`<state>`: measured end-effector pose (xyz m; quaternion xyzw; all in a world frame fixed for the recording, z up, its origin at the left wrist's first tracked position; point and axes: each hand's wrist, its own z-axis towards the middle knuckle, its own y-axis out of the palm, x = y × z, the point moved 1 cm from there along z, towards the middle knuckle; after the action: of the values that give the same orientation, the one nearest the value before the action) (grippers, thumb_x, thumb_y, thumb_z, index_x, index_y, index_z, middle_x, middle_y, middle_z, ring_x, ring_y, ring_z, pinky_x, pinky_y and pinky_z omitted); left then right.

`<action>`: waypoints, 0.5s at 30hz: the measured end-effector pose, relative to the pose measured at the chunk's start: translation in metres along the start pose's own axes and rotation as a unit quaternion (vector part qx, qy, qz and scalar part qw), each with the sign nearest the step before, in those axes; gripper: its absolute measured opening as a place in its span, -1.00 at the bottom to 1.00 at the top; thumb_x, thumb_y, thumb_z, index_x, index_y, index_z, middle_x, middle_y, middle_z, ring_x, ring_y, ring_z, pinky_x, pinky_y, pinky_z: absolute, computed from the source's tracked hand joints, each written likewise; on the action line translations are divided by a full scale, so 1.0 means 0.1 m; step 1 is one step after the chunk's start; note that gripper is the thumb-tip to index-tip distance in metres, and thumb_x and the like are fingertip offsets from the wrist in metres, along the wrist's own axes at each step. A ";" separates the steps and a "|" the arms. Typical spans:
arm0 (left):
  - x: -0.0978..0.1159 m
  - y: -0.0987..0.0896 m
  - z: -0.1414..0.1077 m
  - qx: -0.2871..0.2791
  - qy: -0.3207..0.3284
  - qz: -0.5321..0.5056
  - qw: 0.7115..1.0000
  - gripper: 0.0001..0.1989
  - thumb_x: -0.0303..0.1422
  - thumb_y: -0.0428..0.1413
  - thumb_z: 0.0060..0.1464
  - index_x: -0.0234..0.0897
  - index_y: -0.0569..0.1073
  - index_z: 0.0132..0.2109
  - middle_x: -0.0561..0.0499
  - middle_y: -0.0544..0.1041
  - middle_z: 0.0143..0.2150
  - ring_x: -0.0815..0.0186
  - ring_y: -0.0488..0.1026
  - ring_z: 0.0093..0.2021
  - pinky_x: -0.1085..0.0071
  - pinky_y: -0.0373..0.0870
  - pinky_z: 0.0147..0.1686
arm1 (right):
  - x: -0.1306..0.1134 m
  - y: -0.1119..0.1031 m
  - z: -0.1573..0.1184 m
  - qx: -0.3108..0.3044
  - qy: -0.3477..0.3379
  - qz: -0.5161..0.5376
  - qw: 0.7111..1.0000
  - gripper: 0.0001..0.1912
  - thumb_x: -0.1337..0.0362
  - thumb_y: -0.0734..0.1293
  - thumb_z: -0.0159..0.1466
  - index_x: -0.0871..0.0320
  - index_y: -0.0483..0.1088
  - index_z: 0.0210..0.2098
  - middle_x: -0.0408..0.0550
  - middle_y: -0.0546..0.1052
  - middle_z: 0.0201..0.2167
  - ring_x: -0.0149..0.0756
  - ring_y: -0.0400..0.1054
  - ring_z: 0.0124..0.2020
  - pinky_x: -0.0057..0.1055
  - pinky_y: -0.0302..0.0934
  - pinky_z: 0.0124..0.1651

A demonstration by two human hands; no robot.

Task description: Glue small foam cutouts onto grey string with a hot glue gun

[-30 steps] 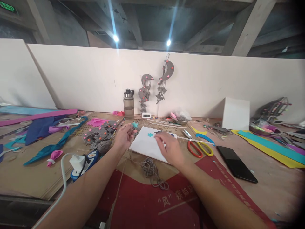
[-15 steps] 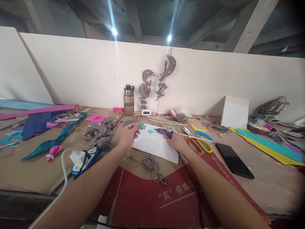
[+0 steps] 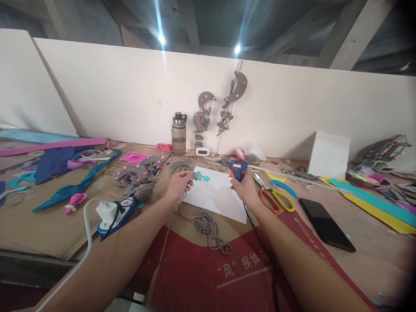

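Observation:
Between the fingertips of my left hand (image 3: 180,187) is a small teal star cutout (image 3: 198,176), held over the left part of a white board (image 3: 217,199). A second teal cutout (image 3: 206,178) lies flat on that board, just right of the star. My right hand (image 3: 246,188) grips a blue hot glue gun (image 3: 238,170) by its handle near the board's right edge, its nozzle pointing left. A black cord runs down from this hand. Loose grey yarn (image 3: 208,229) lies in coils in front of the board.
Scissors (image 3: 273,197) and a black phone (image 3: 326,224) lie to the right. A bottle (image 3: 178,134) stands at the back. At the left are a power strip (image 3: 118,214), grey felt pieces (image 3: 136,173) and coloured felt scraps. Moon-shaped hangings (image 3: 238,89) hang on the white wall.
The glue gun in my right hand has moved right, away from the star, and is tipped up more. My left hand has lowered the star slightly towards the board. The view has shifted a little.

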<state>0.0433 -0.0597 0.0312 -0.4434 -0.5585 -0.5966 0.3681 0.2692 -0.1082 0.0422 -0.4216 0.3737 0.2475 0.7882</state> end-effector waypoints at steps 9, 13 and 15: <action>0.01 -0.01 0.02 0.012 0.018 0.014 1.000 -0.74 -0.29 0.27 -0.28 -0.35 0.41 -0.45 0.11 0.31 -0.57 0.55 0.18 -0.62 0.57 -0.16 -0.69 | -0.48 0.01 -0.42 -0.150 -0.115 0.127 0.974 -0.77 0.25 0.17 0.22 0.13 0.24 -0.13 -0.09 0.49 -0.28 -0.45 0.29 -0.54 -0.44 0.25 -0.44; 0.02 -0.01 0.01 0.012 0.024 0.024 0.999 -0.75 -0.29 0.27 -0.27 -0.35 0.40 -0.47 0.11 0.31 -0.57 0.55 0.17 -0.62 0.57 -0.15 -0.69 | -0.52 0.01 -0.48 -0.162 -0.148 0.037 0.975 -0.75 0.18 0.16 0.27 0.16 0.26 -0.11 -0.03 0.49 -0.30 -0.36 0.35 -0.44 -0.39 0.23 -0.36; 0.02 0.00 0.01 0.010 0.026 0.029 0.999 -0.76 -0.29 0.26 -0.26 -0.35 0.41 -0.47 0.11 0.31 -0.58 0.55 0.16 -0.62 0.57 -0.14 -0.68 | -0.52 0.02 -0.49 -0.159 -0.157 -0.001 0.975 -0.76 0.18 0.15 0.28 0.16 0.25 -0.13 0.01 0.49 -0.27 -0.32 0.36 -0.39 -0.38 0.22 -0.31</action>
<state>0.0424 -0.0588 0.0334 -0.4400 -0.5418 -0.5911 0.4043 0.2179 -0.1522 0.0649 -0.4979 0.2007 0.3658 0.7603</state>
